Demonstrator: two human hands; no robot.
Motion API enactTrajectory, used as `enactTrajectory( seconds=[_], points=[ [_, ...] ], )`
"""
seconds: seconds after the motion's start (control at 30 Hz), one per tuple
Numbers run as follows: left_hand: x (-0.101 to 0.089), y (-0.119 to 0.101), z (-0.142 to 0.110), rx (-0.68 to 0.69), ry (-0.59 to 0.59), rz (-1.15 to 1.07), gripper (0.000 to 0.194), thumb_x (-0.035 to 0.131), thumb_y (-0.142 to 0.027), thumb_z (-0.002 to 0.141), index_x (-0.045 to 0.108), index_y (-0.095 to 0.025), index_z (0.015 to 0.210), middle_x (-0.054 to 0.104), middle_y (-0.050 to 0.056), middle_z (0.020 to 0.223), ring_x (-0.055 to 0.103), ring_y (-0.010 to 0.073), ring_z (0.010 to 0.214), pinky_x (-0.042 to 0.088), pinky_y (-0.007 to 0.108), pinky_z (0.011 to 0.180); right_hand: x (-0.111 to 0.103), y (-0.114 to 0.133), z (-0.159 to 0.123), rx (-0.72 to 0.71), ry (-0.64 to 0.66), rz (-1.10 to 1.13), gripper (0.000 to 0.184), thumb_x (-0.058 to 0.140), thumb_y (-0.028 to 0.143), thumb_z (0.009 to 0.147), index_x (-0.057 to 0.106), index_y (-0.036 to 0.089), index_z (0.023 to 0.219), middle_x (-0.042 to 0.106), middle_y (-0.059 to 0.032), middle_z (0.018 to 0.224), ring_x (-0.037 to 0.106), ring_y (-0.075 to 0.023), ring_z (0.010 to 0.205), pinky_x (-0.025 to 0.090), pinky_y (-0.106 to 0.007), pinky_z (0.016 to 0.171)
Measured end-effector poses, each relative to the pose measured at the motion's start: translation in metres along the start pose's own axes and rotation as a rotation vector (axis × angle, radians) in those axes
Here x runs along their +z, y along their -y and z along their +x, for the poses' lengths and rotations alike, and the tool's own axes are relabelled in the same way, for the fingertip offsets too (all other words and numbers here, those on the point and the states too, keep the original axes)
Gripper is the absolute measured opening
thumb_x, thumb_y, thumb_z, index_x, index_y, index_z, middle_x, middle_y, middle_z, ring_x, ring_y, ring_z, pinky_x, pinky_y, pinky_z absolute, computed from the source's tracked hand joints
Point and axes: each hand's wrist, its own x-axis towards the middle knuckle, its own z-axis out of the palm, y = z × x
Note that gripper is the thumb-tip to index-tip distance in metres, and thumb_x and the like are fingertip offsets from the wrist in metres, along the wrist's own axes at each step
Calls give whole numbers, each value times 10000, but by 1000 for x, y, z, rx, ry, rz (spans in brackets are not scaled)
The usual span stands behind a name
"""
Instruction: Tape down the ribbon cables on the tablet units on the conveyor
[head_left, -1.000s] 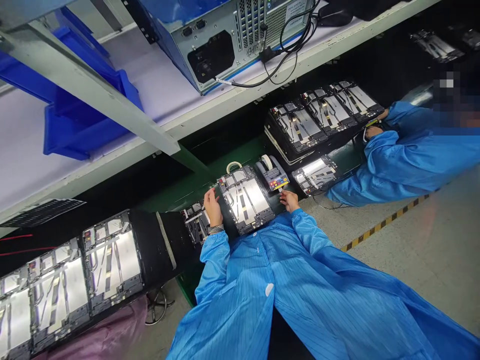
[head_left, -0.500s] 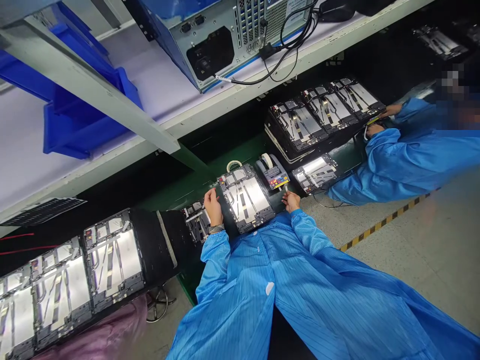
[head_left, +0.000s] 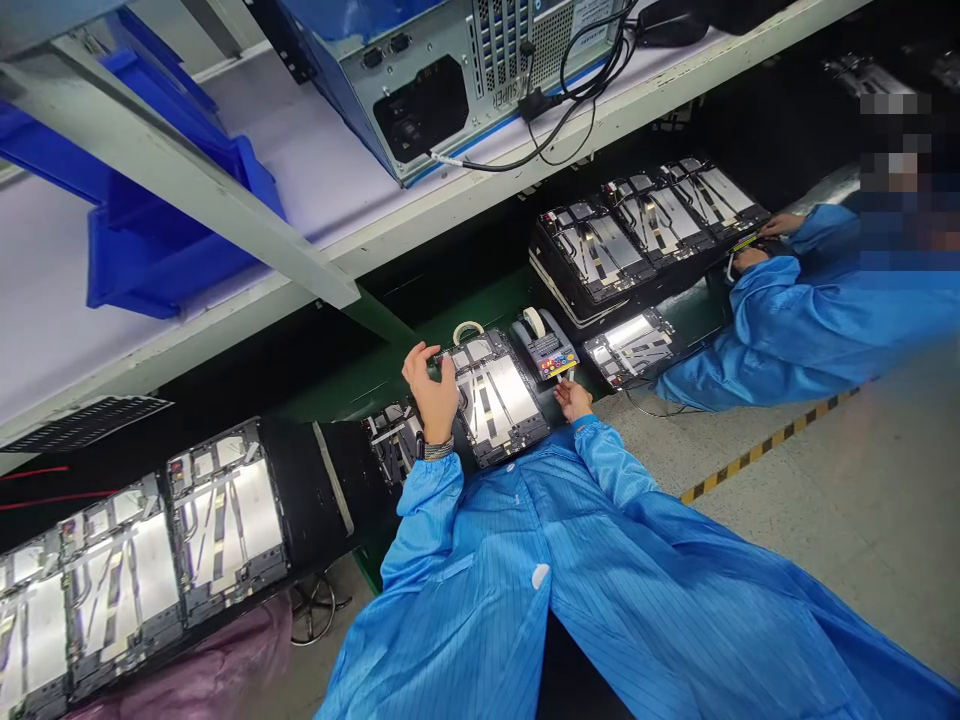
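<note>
My left hand (head_left: 431,392) is raised with its fingers apart, just over the left edge of an opened tablet in a black frame (head_left: 496,400), whose battery panels and ribbon cables are exposed. My right hand (head_left: 572,400) rests beside the tablet's right side, below a tape dispenser with a keypad (head_left: 544,347). A pale strip (head_left: 562,377) shows at those fingertips, and I cannot tell whether they hold it. A roll of tape (head_left: 534,322) sits on the dispenser, and a loose tape ring (head_left: 468,331) lies beyond the tablet.
Black conveyor belt (head_left: 300,480) carries several framed panels at left. A co-worker's hands (head_left: 761,245) work at a row of panels at right. Above stand a shelf with a computer case (head_left: 450,80) and blue bins (head_left: 165,220). A striped floor line runs right.
My left hand has lifted off the tablet's left edge and its fingers have spread. My right hand has shifted slightly toward the dispenser. The tablet has not moved.
</note>
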Motion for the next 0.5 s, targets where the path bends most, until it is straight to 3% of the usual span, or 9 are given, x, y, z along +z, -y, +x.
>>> enactTrajectory(
  seconds=[0.17,0.37,0.5],
  points=[
    [15,-12,7,45,125,34,182,653,-282,981,679,-234,1154,578,136,1404,451,332,1424,329,497,1242,2,1,-2,3,-16,-30,367,776,128,828,436,261,866,619,76,652,642,-106,547,585,-177,508],
    [41,-8,28,120,402,189,312,726,-244,891,682,-223,1199,557,169,1443,384,398,1473,289,577,1250,13,7,-6,-15,-112,-73,303,741,117,815,484,263,884,547,94,589,563,-107,467,540,-179,435],
    [53,0,47,94,519,260,321,706,-280,910,678,-230,1226,578,179,1425,408,414,1448,304,606,1219,-1,5,-23,-84,-174,-93,258,682,117,842,528,242,1007,559,88,638,555,-110,474,502,-181,414]
  ],
)
